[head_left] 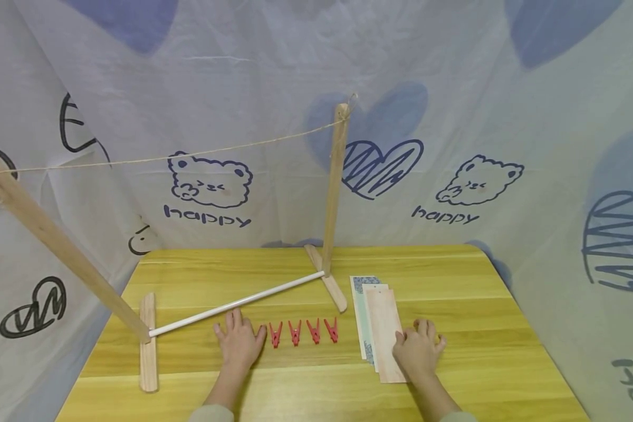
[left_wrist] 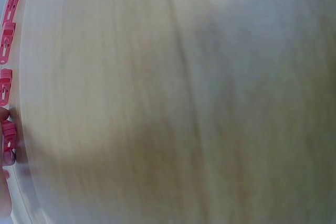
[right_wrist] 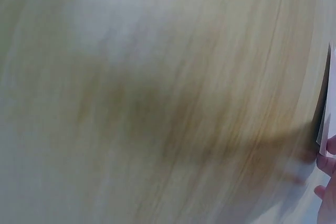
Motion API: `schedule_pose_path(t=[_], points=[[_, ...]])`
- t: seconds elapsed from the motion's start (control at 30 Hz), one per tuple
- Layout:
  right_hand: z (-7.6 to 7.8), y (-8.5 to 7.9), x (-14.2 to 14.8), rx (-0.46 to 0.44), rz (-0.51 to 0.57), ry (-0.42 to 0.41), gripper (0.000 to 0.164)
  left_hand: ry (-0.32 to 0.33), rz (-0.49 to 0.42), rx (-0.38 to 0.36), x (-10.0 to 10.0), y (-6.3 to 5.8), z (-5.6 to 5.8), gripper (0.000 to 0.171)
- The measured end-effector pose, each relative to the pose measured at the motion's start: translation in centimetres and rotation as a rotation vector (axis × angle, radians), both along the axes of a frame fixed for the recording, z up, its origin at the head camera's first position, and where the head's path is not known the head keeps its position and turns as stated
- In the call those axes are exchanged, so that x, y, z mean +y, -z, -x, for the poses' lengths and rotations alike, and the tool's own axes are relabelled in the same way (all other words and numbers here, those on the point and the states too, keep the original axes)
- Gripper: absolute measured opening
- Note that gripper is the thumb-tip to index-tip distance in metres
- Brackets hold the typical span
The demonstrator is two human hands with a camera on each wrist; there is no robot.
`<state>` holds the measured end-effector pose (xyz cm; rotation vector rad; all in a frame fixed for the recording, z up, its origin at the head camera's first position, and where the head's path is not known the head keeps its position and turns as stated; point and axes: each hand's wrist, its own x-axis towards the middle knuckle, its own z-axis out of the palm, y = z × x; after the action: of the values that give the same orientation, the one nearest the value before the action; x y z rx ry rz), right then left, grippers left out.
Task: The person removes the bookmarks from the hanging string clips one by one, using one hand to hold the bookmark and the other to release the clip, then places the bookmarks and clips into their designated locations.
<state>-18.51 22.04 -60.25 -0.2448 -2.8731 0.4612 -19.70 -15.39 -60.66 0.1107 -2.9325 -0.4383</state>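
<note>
My left hand (head_left: pixel 239 344) rests on the table with fingers spread, its thumb beside a row of several red clothespins (head_left: pixel 295 333). Those red clothespins (left_wrist: pixel 5 85) also line the left edge of the left wrist view. Three long paper bookmarks lie overlapped to the right of the row, with a pale pink bookmark (head_left: pixel 385 328) uppermost. Beneath it show a white one (head_left: pixel 367 287) and a green one with blue patterned ends (head_left: pixel 360 310). My right hand (head_left: pixel 418 351) pinches the pink bookmark's right edge. In the right wrist view, thumb and finger (right_wrist: pixel 326 164) meet at the paper's edge.
Behind the clothespins stands a wooden frame: a left post (head_left: pixel 63 243), a right post (head_left: pixel 335 187), a white rod (head_left: pixel 237 303) low between them and a string (head_left: pixel 216 150) across their tops. A printed cloth (head_left: pixel 295 58) surrounds the wooden table (head_left: pixel 485 328).
</note>
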Motion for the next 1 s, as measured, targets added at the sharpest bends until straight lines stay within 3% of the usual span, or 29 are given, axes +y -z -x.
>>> schedule_pose_path(t=[0.37, 1.0], points=[[0.0, -0.25, 0.2, -0.003, -0.125, -0.051, 0.03, -0.006, 0.012, 0.017, 0.1, -0.18, -0.09, 0.051], [-0.17, -0.19, 0.38, 0.008, -0.156, -0.072, 0.031, -0.016, 0.05, 0.001, 0.3, -0.12, -0.19, 0.056]])
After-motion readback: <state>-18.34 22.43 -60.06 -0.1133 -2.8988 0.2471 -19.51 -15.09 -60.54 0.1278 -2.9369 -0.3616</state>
